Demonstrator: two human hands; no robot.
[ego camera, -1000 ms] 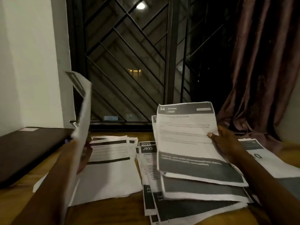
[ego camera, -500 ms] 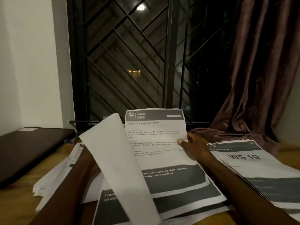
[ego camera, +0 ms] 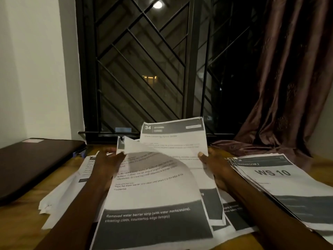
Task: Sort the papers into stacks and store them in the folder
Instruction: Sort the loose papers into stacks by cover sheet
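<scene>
My left hand (ego camera: 106, 165) pinches the left edge of a printed sheet (ego camera: 153, 201) whose top corner curls over; it lies on the middle stack. My right hand (ego camera: 214, 166) holds the right edge of the "34 Kitchen" sheet (ego camera: 173, 139), which stands tilted up behind. Under both lie several more printed pages (ego camera: 232, 217). A separate stack topped by a "WS 10" page (ego camera: 281, 179) rests at the right. Loose white sheets (ego camera: 63, 195) spread at the left. A dark folder-like flat case (ego camera: 32, 159) lies at the far left.
The wooden table (ego camera: 19, 222) shows bare at the front left. A barred window (ego camera: 144, 69) fills the back, and a brown curtain (ego camera: 288, 87) hangs at the right, pooling onto the table's rear corner.
My left hand brought its raised sheet from the left down onto the middle stack, printed side up. My right hand kept the "34" sheet and the view moved closer.
</scene>
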